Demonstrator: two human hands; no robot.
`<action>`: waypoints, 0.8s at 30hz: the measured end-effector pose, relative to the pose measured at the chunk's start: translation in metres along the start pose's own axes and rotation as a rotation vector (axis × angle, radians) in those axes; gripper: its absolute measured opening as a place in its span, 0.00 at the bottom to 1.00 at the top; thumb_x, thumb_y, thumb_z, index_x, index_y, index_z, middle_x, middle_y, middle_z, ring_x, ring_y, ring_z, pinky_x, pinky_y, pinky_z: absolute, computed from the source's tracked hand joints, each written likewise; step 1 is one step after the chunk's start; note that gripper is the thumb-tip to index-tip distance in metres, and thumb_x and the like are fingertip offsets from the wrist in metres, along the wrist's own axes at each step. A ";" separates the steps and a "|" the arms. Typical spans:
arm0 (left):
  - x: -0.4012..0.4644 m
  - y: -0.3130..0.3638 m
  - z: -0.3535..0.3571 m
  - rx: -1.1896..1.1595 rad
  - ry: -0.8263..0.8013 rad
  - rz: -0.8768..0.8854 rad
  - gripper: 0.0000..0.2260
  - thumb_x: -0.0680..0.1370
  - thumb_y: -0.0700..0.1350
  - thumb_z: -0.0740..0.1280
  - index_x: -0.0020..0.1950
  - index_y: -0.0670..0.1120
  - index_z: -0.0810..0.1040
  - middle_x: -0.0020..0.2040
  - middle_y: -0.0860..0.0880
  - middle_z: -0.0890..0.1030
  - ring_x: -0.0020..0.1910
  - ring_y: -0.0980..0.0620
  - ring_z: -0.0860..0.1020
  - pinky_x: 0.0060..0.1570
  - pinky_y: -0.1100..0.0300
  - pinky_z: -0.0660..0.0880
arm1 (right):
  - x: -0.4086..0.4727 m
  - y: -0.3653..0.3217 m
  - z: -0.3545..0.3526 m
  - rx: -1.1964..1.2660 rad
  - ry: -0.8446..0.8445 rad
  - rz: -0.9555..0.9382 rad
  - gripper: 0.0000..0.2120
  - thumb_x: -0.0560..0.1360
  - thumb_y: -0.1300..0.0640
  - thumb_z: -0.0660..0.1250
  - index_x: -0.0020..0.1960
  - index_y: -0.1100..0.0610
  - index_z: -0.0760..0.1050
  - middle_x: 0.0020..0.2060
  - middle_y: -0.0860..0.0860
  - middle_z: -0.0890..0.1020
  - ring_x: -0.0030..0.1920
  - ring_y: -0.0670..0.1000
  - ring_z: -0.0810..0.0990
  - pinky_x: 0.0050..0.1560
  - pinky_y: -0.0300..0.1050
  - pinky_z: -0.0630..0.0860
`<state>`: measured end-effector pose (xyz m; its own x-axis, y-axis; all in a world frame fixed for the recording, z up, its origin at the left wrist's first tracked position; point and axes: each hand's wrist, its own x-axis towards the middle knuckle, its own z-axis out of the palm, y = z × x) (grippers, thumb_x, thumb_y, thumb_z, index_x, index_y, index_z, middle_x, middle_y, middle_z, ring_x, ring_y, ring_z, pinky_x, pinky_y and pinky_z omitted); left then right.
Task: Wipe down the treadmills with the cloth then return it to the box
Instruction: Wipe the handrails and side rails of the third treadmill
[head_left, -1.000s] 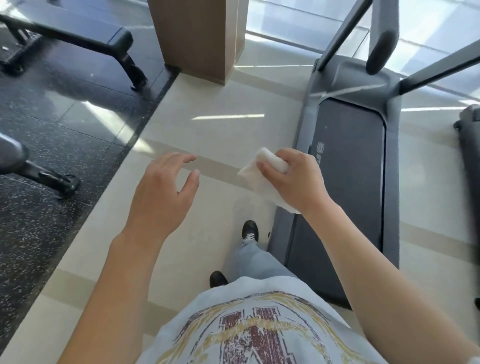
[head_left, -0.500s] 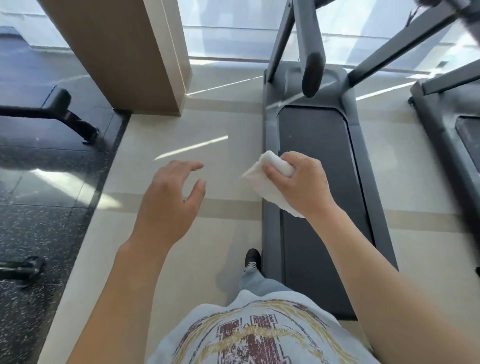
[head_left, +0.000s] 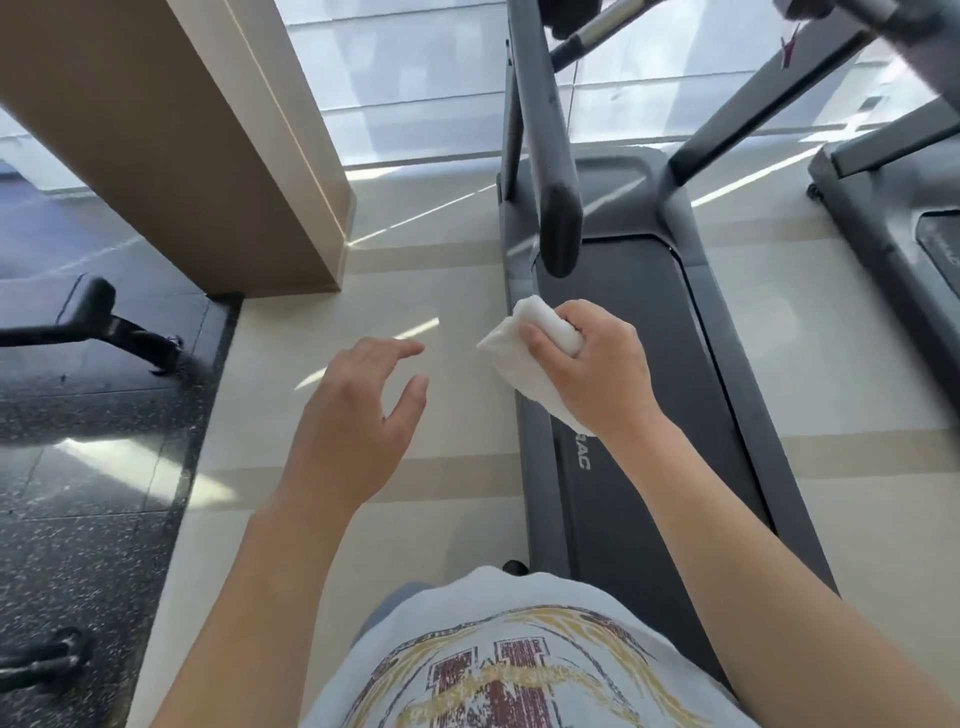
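Pale tiled gym floor (head_left: 441, 519) runs beside dark speckled matting. Nearest, the left hand (head_left: 353, 415) hovers with fingers spread, holding nothing. The right hand (head_left: 597, 374) grips the bunched white cloth (head_left: 519, 358) above the treadmill (head_left: 649, 338), whose handrail (head_left: 556, 208) rises beyond.

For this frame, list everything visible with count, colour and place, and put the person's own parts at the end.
crumpled white cloth: one, white, gripped in the right hand above the treadmill's left edge
dark grey treadmill: one, centre right, black belt, padded handrail overhead
second grey treadmill: one, right edge, partly cut off
beige square pillar: one, upper left, standing on the floor
black equipment leg: one, left, on the dark speckled floor
cream tiled floor: one, pale, between pillar and treadmill
white printed T-shirt: one, bottom centre
left hand: one, empty, fingers spread over the floor
right hand: one, holds the cloth
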<state>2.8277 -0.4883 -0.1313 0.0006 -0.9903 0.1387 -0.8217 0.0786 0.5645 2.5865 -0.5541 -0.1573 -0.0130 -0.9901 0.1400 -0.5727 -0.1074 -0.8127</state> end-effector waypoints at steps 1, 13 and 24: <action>0.010 0.003 0.002 0.003 -0.006 0.014 0.16 0.82 0.51 0.64 0.67 0.48 0.80 0.62 0.53 0.81 0.62 0.50 0.78 0.62 0.57 0.72 | 0.007 0.003 -0.002 0.006 0.013 0.003 0.13 0.80 0.45 0.71 0.44 0.54 0.78 0.37 0.47 0.81 0.39 0.50 0.79 0.41 0.50 0.78; 0.131 -0.005 0.030 -0.041 -0.113 0.148 0.13 0.84 0.46 0.68 0.68 0.47 0.80 0.62 0.52 0.82 0.63 0.50 0.78 0.65 0.53 0.74 | 0.098 0.031 0.003 -0.009 0.174 0.025 0.10 0.83 0.45 0.66 0.52 0.51 0.76 0.42 0.45 0.80 0.42 0.47 0.78 0.40 0.43 0.72; 0.292 -0.053 0.023 -0.077 -0.238 0.263 0.13 0.84 0.45 0.68 0.68 0.48 0.80 0.63 0.53 0.81 0.64 0.52 0.76 0.64 0.61 0.68 | 0.228 0.035 0.058 -0.295 0.343 0.166 0.11 0.84 0.46 0.65 0.54 0.54 0.73 0.43 0.47 0.78 0.41 0.50 0.76 0.37 0.42 0.66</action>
<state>2.8579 -0.7846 -0.1391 -0.3454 -0.9333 0.0985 -0.7309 0.3334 0.5955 2.6107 -0.7889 -0.1863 -0.3654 -0.8992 0.2408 -0.7472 0.1290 -0.6520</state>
